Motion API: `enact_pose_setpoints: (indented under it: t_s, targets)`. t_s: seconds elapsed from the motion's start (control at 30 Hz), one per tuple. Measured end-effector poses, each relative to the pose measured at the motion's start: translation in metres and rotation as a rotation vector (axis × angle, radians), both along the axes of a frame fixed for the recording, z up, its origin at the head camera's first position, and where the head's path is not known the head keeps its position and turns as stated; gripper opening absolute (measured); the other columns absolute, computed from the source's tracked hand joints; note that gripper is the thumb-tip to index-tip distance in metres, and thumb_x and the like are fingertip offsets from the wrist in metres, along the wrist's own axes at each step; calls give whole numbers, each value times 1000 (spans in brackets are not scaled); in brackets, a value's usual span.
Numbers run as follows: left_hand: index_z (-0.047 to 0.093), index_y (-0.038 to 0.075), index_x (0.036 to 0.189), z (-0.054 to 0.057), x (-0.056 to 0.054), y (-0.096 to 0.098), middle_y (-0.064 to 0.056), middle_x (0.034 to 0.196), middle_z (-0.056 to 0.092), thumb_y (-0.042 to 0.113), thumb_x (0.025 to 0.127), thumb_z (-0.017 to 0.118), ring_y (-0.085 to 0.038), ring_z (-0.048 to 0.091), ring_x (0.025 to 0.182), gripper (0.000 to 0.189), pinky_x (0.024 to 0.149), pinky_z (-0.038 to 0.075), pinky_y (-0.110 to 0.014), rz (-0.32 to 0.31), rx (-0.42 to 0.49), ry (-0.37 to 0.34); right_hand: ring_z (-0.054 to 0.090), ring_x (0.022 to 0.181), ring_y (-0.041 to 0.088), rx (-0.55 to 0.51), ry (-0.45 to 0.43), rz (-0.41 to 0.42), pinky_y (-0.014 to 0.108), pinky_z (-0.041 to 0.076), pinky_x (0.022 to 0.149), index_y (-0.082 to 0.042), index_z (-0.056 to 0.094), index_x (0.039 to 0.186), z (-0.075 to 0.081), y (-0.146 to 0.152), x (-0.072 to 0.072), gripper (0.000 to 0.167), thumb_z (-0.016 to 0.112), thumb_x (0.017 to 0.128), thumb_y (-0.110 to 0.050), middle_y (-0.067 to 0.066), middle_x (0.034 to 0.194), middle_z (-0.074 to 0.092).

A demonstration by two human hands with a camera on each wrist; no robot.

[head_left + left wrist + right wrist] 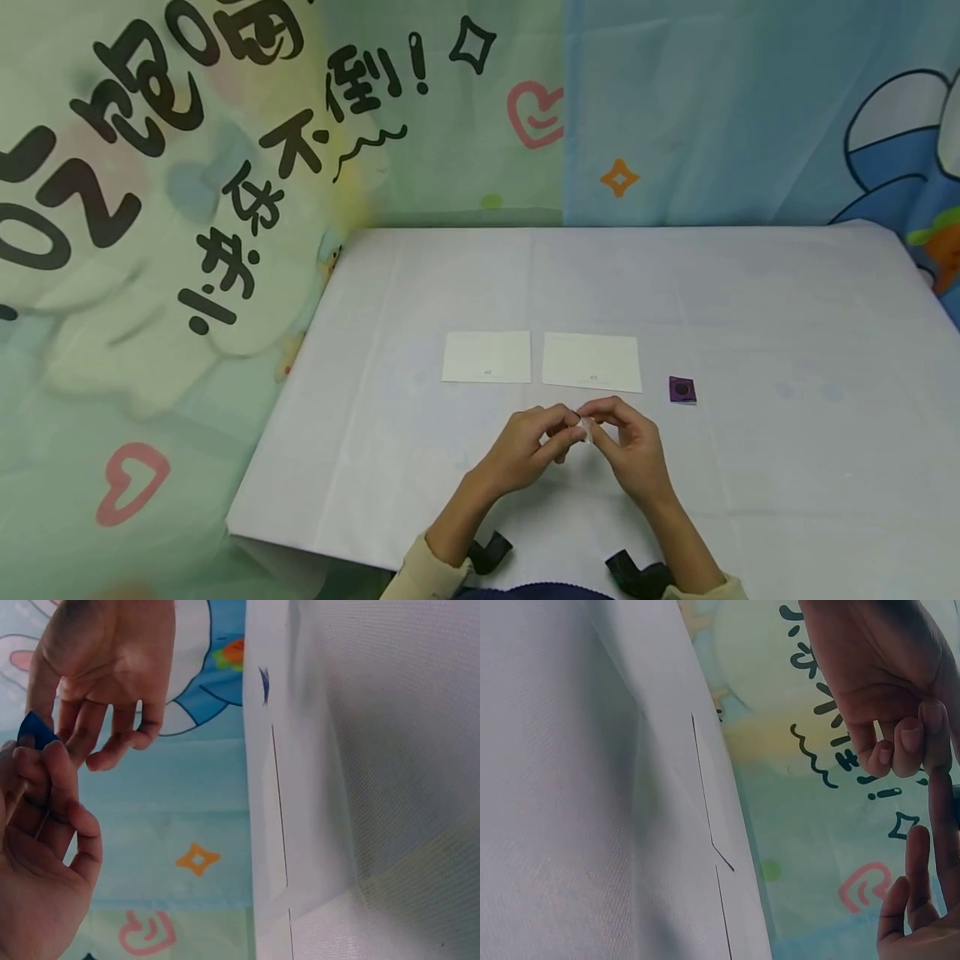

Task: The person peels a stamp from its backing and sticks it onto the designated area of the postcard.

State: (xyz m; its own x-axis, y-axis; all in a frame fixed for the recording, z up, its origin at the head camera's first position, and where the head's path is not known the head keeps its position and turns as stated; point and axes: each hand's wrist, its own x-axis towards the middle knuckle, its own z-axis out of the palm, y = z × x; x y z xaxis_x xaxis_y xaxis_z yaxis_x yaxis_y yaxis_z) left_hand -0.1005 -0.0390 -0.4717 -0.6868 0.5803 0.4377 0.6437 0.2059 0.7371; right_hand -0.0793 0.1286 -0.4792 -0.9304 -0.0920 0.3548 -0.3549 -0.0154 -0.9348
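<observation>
The left hand (531, 446) and right hand (634, 450) are both pinching a small piece (587, 431) between them, showing pale from the head and blue from the left wrist. From it, the left card (486, 357) is lying towards ten o'clock, the right card (592, 362) at twelve, the purple square (682, 390) near two.

On the green cloth (187, 392) behind my bench (750, 292) I could read parts of a line of black characters (292, 137): 小 at its start, 不倒! at its end. The bigger ones above were unclear to me. Two cards (486, 354) each bore a small mark (487, 372) near the lower edge, too tiny to read.
</observation>
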Motion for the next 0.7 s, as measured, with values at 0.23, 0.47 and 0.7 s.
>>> enact_pose_setpoints:
  t_s: [0.23, 0.47, 0.7]
  targets:
    - [58, 9, 92, 1, 0, -1, 6, 63, 53, 11, 94, 54, 5, 46, 59, 5, 56, 38, -14, 3, -12, 16, 53, 88, 15, 7, 89, 22, 24, 37, 86, 7, 58, 94, -2, 1, -1, 8, 55, 87, 10, 6, 90, 59]
    - [58, 10, 93, 0, -1, -3, 7, 63, 52, 12, 94, 53, 4, 46, 60, 5, 56, 41, -19, 25, -22, 38, 54, 88, 15, 14, 50, 40, 24, 38, 86, 7, 59, 94, 0, 3, -1, 9, 53, 88, 10, 4, 90, 60]
    - [58, 10, 93, 0, -1, -5, 7, 63, 52, 12, 95, 52, 4, 45, 60, 6, 55, 43, -25, 23, -25, 56, 53, 90, 14, 19, 75, 43, 24, 37, 85, 7, 59, 96, 0, 2, 0, 13, 54, 85, 12, 6, 91, 60]
